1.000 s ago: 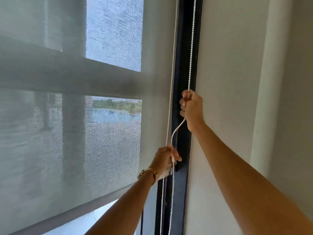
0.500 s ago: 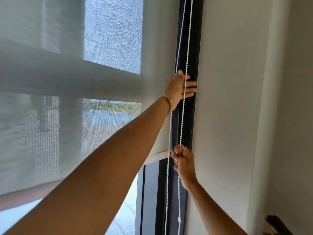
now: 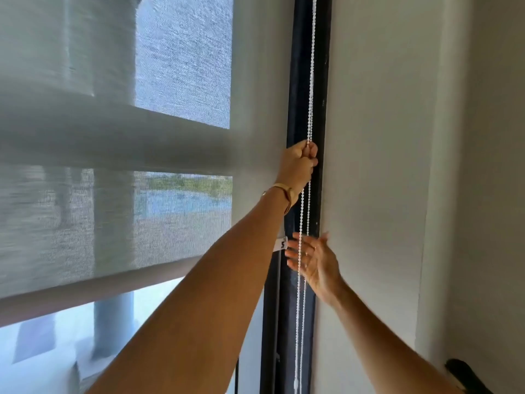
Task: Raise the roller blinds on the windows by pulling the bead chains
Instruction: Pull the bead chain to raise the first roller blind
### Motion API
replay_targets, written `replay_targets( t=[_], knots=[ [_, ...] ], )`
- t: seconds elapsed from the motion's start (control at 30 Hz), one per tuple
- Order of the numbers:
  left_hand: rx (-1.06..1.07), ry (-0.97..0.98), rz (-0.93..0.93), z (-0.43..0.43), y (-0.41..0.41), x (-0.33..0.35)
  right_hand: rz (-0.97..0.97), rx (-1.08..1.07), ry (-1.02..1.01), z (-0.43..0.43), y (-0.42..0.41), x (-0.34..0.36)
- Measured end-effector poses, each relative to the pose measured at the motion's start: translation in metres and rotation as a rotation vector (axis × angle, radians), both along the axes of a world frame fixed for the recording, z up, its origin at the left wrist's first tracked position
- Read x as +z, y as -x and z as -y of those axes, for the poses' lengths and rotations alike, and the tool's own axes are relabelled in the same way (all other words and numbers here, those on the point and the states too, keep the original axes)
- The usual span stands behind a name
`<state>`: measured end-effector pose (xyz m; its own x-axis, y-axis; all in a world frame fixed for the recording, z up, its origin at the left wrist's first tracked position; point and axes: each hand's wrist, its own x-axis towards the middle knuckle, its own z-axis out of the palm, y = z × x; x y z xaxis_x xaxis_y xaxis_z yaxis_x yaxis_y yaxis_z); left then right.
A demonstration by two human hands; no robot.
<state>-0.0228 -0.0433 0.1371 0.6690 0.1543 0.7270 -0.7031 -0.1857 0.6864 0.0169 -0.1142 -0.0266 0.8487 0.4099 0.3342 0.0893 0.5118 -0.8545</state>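
A grey mesh roller blind point(image 3: 113, 223) covers most of the window; its bottom bar point(image 3: 85, 297) slants across the lower left, with bare glass below. A white bead chain point(image 3: 311, 81) hangs in two strands along the black window frame point(image 3: 298, 81). My left hand point(image 3: 298, 166), with a band on the wrist, is raised and closed around the chain at mid height. My right hand point(image 3: 315, 260) is lower, fingers spread, palm toward the strands, holding nothing. The chain passes just in front of its fingers.
A white wall point(image 3: 383, 166) runs along the right of the frame, with a corner further right. A dark object point(image 3: 466, 376) pokes in at the bottom right. Outside the glass stand a pillar and water beyond.
My left hand has closed on the chain where it was open half a second ago. My right hand has let go of the chain and opened. The blind's bottom bar has risen.
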Motion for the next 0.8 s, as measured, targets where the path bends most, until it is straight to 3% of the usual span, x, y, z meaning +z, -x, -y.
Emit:
replay_targets(
  t=[0.3,0.5,0.63,0.8],
  knots=[
    [-0.032,0.059,-0.028,0.005,-0.011,-0.063,0.386,-0.184,0.112,0.017,-0.011,0.138],
    [-0.048,0.055,-0.094,0.011,-0.016,-0.104,0.404,-0.129,0.037,0.006,0.003,0.208],
    [-0.031,0.038,-0.159,0.009,-0.014,-0.130,0.341,-0.181,-0.020,0.000,0.009,0.220],
    [-0.007,-0.002,-0.243,-0.006,-0.018,-0.153,0.434,-0.368,0.007,-0.008,0.002,0.191]
  ],
)
